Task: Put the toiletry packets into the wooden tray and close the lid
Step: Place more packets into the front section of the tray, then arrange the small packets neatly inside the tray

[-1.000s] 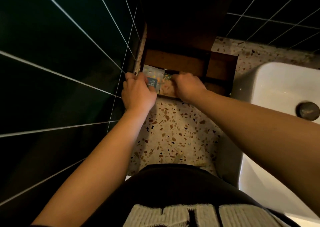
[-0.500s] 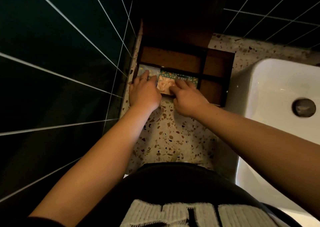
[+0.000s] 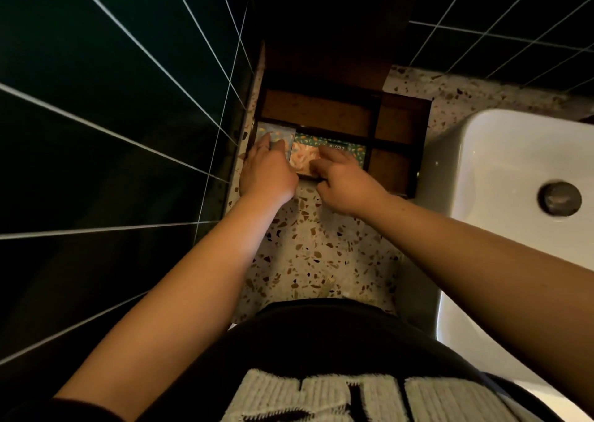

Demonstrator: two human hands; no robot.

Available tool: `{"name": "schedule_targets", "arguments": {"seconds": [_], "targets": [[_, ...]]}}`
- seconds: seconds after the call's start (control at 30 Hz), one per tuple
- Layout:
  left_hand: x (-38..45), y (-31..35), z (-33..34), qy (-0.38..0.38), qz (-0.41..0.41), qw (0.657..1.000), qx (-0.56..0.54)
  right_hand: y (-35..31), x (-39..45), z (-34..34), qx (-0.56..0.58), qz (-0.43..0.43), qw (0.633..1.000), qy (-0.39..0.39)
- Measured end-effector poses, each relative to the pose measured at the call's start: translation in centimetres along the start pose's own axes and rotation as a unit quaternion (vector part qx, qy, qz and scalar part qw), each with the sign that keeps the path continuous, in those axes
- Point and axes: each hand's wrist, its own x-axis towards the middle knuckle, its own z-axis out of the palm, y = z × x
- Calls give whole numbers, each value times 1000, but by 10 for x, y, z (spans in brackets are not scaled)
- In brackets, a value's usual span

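Fingers of the left hand (image 3: 268, 172) are lying flat on a pale packet (image 3: 277, 135) and those of the right hand (image 3: 342, 177) are pressing a green-and-orange packet (image 3: 321, 153), neither gripped, both sitting in the wooden tray (image 3: 401, 132) on the terrazzo counter (image 3: 318, 254).

We stand in a dim bathroom corner. Dark green wall tiles (image 3: 106, 106) with pale grout lines rise on our left and run on behind the counter (image 3: 315, 254), a speckled terrazzo slab. A white basin (image 3: 501, 171) sits to the right, its round metal drain (image 3: 560, 198) catching warm light.
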Motion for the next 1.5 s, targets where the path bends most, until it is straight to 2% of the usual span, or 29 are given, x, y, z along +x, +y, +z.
{"name": "schedule_targets", "arguments": {"seconds": [0.13,0.23,0.43,0.6,0.8,0.93,1.1,1.3,1.5], "targets": [[-11,-2,2,104,74,990,-63,1,-21,-4,23,-11,996,80],[-26,-2,7,113,114,982,-101,5,-47,0,37,-4,993,113],[-63,-15,42,38,121,987,-96,21,-95,32,44,33,997,57],[-90,-24,66,-56,144,986,-56,27,-125,64,3,24,1000,-18],[-118,-17,77,-207,58,977,13,30,-153,100,-100,-13,994,-53],[-133,-15,88,-256,15,964,67,33,-168,118,-139,-40,987,-62],[-152,-16,104,-211,3,974,78,40,-175,129,-170,-41,984,-40],[-163,-14,110,-181,15,981,69,44,-176,132,-153,-42,987,-24],[-167,-14,101,-156,27,987,1,35,-175,112,33,12,999,39]]}}
